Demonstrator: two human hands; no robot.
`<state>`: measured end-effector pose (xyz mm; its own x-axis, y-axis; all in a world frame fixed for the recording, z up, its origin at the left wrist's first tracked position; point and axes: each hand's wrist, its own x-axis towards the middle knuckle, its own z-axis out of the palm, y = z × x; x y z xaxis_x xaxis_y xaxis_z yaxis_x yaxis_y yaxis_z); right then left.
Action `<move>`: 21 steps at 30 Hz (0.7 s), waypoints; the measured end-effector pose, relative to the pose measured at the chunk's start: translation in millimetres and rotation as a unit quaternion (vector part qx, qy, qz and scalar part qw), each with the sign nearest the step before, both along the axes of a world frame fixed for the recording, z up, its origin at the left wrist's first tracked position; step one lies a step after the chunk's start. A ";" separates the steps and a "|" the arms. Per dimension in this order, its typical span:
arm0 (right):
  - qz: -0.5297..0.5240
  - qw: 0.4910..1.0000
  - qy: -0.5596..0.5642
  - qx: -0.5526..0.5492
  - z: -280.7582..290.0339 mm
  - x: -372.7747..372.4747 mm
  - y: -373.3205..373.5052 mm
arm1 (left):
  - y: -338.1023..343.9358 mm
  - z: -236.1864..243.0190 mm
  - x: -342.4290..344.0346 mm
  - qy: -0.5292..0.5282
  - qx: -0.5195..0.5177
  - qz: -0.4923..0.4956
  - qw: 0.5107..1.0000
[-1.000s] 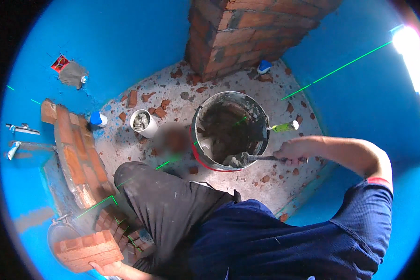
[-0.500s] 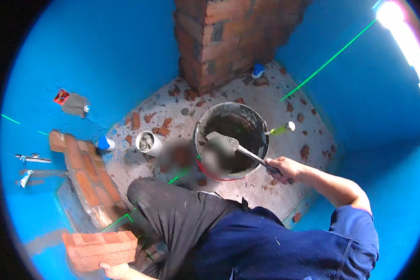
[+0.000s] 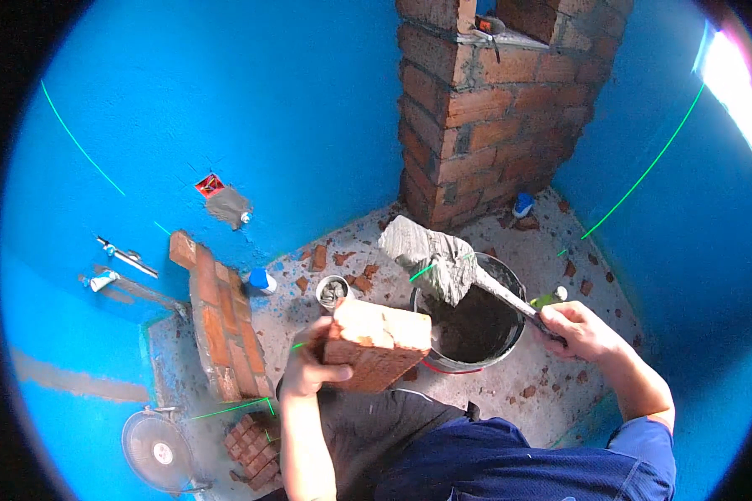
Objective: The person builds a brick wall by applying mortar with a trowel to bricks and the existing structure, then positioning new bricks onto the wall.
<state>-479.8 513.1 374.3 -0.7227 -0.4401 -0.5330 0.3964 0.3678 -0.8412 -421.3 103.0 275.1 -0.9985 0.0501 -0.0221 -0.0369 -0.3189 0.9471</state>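
Observation:
My left hand (image 3: 313,367) is closed around a reddish brick (image 3: 376,355), held up in front of my lap with its top face tilted into the light. In my right hand (image 3: 581,330) is the handle of a trowel (image 3: 510,298). A thick lump of wet grey mortar (image 3: 430,255) covers the trowel's blade, which hides most of the blade itself. The loaded trowel hangs over the far left rim of a round black bucket (image 3: 520,321). More grey mortar lies in the bucket. Brick and trowel are apart, with the brick nearer to me.
A low brick wall (image 3: 217,321) runs along the left. Stacked bricks (image 3: 255,451) and a fan (image 3: 159,451) stand behind it at lower left. A brick pillar (image 3: 493,125) rises at the back. Near the bucket are a white tub (image 3: 334,292) and a green bottle (image 3: 551,296); rubble litters the floor.
My left hand has brought the brick from the lower left to in front of me. The trowel has lifted out of the bucket, loaded with mortar. The view has shifted left and up.

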 end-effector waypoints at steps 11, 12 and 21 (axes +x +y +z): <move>0.127 0.887 0.393 0.206 19.1 -12.0 -6.8 | 12.4 -52.6 -13.8 -0.012 0.076 -0.032 0.997; 0.120 0.866 0.443 0.196 6.4 -13.3 -4.3 | 12.0 -49.2 -16.0 -0.016 0.060 -0.048 0.997; 0.194 0.718 0.631 0.219 -21.3 -9.5 -17.6 | 13.9 -86.4 -14.4 -0.025 0.153 -0.004 0.988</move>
